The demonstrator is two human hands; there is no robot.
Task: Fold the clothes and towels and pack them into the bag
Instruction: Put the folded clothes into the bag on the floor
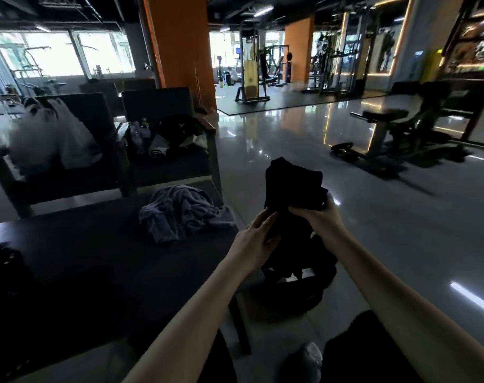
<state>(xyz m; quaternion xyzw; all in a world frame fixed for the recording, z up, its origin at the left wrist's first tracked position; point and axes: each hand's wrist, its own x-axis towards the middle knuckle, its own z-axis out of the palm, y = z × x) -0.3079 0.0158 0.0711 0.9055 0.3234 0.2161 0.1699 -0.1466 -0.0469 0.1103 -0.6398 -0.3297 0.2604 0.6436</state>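
Black folded garment [293,183] held upright over dark bag [296,261], at 1 o'clock from table [97,258] centre. Right hand [315,217] clenched on lower edge; left hand [256,239] pinching alongside. Soft, light, limp: grip across fold to prevent unrolling. Bag opening probably below, too dark to confirm. Grey-blue towel [182,214] crumpled at 12 o'clock, unfolded.

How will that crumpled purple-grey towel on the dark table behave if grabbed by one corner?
The towel lies in a loose, deeply creased heap, so it is probably floppy and would unravel and hang rather than hold shape. It looks soft and fairly light. Pushed across the table, it would likely bunch up rather than slide cleanly.
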